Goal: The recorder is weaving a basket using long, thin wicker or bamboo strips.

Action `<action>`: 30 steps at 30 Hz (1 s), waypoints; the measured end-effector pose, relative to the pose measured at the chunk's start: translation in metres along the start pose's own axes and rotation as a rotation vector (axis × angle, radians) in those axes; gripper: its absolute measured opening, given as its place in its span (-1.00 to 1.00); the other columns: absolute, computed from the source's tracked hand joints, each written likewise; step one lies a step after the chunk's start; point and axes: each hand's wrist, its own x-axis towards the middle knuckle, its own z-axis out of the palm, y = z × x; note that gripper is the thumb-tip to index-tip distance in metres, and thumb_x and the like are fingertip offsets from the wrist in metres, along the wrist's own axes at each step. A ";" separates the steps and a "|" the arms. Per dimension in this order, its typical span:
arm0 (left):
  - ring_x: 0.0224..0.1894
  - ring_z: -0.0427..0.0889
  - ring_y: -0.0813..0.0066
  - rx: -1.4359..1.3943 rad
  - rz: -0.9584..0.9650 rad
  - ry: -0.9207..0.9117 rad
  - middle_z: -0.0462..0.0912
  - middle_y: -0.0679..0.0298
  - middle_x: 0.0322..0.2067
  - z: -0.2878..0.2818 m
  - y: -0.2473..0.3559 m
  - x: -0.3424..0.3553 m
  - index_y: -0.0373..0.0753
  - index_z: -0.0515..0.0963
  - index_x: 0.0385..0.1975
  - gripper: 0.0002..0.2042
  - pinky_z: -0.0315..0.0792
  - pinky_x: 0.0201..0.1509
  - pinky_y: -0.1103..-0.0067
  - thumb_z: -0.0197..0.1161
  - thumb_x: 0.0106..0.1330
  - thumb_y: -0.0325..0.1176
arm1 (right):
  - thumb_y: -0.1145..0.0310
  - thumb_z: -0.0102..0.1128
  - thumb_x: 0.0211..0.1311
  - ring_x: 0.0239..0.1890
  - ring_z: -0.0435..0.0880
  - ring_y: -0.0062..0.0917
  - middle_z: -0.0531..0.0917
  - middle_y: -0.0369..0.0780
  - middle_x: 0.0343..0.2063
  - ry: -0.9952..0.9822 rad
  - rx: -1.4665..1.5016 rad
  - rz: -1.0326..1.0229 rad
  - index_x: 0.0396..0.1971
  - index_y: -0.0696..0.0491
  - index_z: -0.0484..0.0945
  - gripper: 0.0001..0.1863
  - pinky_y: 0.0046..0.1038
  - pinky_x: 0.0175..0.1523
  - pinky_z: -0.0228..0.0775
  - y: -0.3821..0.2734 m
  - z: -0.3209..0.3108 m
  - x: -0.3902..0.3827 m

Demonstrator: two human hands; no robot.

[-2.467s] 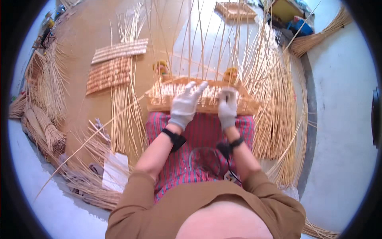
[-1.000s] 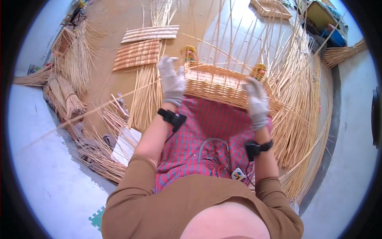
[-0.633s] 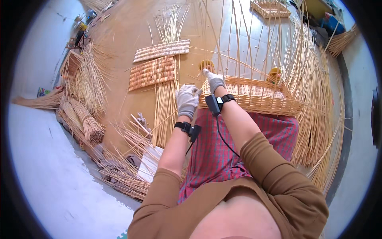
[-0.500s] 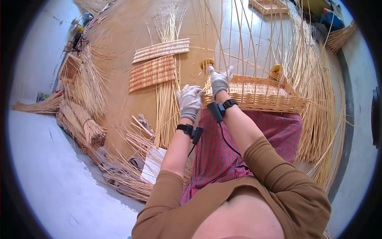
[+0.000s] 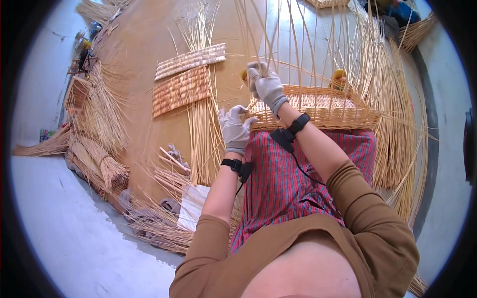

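A shallow rectangular wicker basket (image 5: pixel 318 118) rests at the far edge of my lap, over a red striped cloth (image 5: pixel 298 159). Long thin cane stakes (image 5: pixel 301 47) rise from its sides. My right hand (image 5: pixel 267 88), in a pale glove, is raised over the basket's left end with fingers curled around cane stakes there. Its fingertips are partly hidden. Also gloved, my left hand (image 5: pixel 235 130) is at the basket's near left corner, its thumb against the weave and its fingers bent; exactly what lies under them is hard to see.
Two woven panels (image 5: pixel 182 90) lie on loose canes (image 5: pixel 201 144) at left. A yellow round object (image 5: pixel 339 79) sits at the basket's far side. Cane bundles (image 5: pixel 392 144) line the right wall; more bundles (image 5: pixel 107 169) lie along the left wall.
My right hand has risen and moved slightly left, its fingers now curled on the stakes. My left hand stays at the basket's corner. The view has shifted a little.
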 end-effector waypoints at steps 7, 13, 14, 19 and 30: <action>-0.09 0.70 0.15 -0.204 -0.002 -0.043 0.72 0.17 -0.23 0.010 -0.009 -0.006 -0.20 0.64 -0.21 -0.64 0.29 0.49 0.20 0.63 0.07 -0.26 | 0.38 0.19 0.57 -0.28 0.62 -0.73 0.70 -0.32 -0.25 0.144 0.208 -0.562 -0.02 0.08 0.62 -0.86 -0.56 -0.22 0.56 0.004 -0.010 -0.026; -0.11 0.70 0.18 -0.143 0.151 -0.063 0.71 0.19 -0.26 0.002 -0.013 0.005 -0.21 0.64 -0.23 -0.61 0.31 0.45 0.23 0.65 0.03 -0.21 | 0.16 0.01 0.67 -0.40 0.68 -0.57 0.70 -0.33 -0.43 0.042 0.554 -0.231 -0.02 0.06 0.61 -0.70 -0.39 -0.13 0.65 0.046 -0.078 -0.071; -0.06 0.67 0.17 -0.156 0.091 -0.119 0.71 0.23 -0.22 -0.002 -0.011 0.006 -0.17 0.64 -0.24 -0.61 0.32 0.42 0.23 0.66 0.01 -0.17 | 0.16 0.02 0.66 -0.35 0.71 -0.54 0.71 -0.31 -0.41 0.034 0.608 -0.088 -0.01 0.07 0.61 -0.70 -0.35 -0.09 0.67 0.056 -0.088 -0.072; 0.03 0.63 0.12 0.109 0.058 -0.077 0.70 0.23 -0.12 -0.022 0.013 0.014 -0.07 0.65 -0.17 -0.68 0.37 0.31 0.21 0.58 0.14 -0.16 | 0.22 0.22 0.55 -0.19 0.83 -0.42 0.79 -0.24 -0.29 0.105 0.518 0.145 0.00 0.09 0.67 -0.74 -0.33 -0.01 0.72 0.077 -0.151 -0.072; -0.59 0.74 0.46 -0.559 -0.705 -0.636 0.70 0.22 -0.48 0.030 0.060 0.043 -0.29 0.59 -0.06 -0.70 0.65 -0.56 0.52 0.24 0.55 -0.14 | 0.64 0.09 0.37 0.05 0.75 -0.44 0.74 -0.19 0.05 0.136 -0.760 -0.782 0.47 -0.02 0.32 -0.34 -0.31 0.01 0.66 0.003 -0.077 -0.004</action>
